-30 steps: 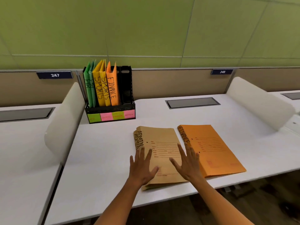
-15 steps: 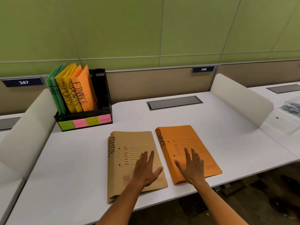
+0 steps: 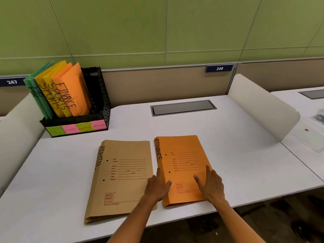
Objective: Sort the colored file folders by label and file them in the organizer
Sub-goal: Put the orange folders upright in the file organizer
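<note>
An orange folder marked FINANCE lies flat on the white desk. My left hand rests at its left spine edge, thumb on the cover, overlapping the brown ADMIN folder beside it. My right hand lies fingers spread on the orange cover's lower right. Neither hand lifts anything. The black organizer stands at the back left. It holds green HR, two yellow SPORTS and one orange FINANCE folder; its rightmost slot is empty. Coloured labels run along its front.
White curved dividers stand at the left and right of the desk. A grey cable hatch is set into the desk's rear. The desk's front edge runs just below the folders.
Both hands moved right: my left hand left the brown folder's cover for the orange folder's spine edge, and my right hand slid further onto the orange cover. The camera view shifted right.
</note>
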Demonstrator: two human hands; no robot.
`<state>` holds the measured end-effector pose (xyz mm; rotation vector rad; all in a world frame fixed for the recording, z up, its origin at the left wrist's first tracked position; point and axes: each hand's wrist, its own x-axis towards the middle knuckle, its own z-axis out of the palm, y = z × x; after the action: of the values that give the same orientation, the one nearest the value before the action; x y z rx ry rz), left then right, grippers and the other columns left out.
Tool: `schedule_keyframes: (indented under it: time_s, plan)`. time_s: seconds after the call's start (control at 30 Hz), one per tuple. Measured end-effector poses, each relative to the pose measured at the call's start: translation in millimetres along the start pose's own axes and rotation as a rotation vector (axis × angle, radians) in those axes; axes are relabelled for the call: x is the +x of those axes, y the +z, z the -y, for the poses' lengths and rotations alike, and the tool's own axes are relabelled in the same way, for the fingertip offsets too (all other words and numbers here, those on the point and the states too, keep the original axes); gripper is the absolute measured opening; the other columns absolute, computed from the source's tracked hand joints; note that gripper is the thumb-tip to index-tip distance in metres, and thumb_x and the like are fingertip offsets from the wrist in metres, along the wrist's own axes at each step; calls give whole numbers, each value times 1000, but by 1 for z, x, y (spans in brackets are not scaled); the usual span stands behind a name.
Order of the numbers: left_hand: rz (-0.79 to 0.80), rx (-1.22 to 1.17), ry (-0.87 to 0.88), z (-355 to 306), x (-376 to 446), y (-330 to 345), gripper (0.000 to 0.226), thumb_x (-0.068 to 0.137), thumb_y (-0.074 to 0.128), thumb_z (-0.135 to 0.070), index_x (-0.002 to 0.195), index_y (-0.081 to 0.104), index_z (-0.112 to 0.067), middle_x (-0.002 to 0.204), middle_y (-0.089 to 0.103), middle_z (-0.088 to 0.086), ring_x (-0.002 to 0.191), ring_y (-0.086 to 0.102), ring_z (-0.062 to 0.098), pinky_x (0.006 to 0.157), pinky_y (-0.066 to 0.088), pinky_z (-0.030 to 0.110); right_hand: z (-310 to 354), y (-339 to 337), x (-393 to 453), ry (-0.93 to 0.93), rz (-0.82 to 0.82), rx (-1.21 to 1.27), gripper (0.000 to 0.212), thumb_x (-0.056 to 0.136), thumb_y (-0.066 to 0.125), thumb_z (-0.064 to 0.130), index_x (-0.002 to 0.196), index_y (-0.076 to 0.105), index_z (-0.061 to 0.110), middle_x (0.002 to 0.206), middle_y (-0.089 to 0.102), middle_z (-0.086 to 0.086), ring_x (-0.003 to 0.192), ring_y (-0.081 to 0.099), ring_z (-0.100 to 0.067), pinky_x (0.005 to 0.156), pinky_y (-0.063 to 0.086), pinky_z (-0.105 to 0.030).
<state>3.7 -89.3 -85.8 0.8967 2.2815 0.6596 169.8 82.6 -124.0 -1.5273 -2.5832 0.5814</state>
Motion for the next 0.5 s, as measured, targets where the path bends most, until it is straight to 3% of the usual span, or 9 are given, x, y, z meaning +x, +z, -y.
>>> schedule_keyframes:
  time_s: [0.17, 0.3, 0.43, 0.5]
  plan:
    - [-58, -99, 1, -12, 7, 15, 76, 92, 56, -47, 150, 13, -27, 137, 54, -1, 122, 54, 26, 104, 46, 44, -3, -3, 9, -21, -88, 92, 89, 78, 25, 82, 148, 19, 27, 134, 51, -5, 120, 52, -30, 99, 45, -46]
    - [-147, -380, -133, -24, 15, 13, 72, 85, 68, -39, 142, 28, -24, 134, 57, 1, 107, 57, 16, 92, 50, 32, -3, -6, 17, -61, -133, 158, 82, 83, 31, 76, 146, 28, 24, 126, 62, -1, 108, 62, -26, 101, 42, -47]
    - [-162, -600, -300, -22, 25, 5, 89, 82, 75, -38, 149, 22, -13, 145, 45, 10, 128, 48, 29, 88, 42, 31, -5, -6, 18, -32, -144, 216, 86, 83, 30, 75, 149, 29, 19, 124, 64, -4, 105, 64, -28, 100, 44, -49]
    - [-156, -644, -359, -18, 27, 3, 84, 81, 76, -38, 145, 31, -8, 140, 49, 12, 124, 52, 31, 90, 46, 32, -6, -6, 18, -8, -118, 233, 87, 83, 28, 76, 150, 27, 20, 127, 63, -5, 106, 64, -29, 98, 47, -49]
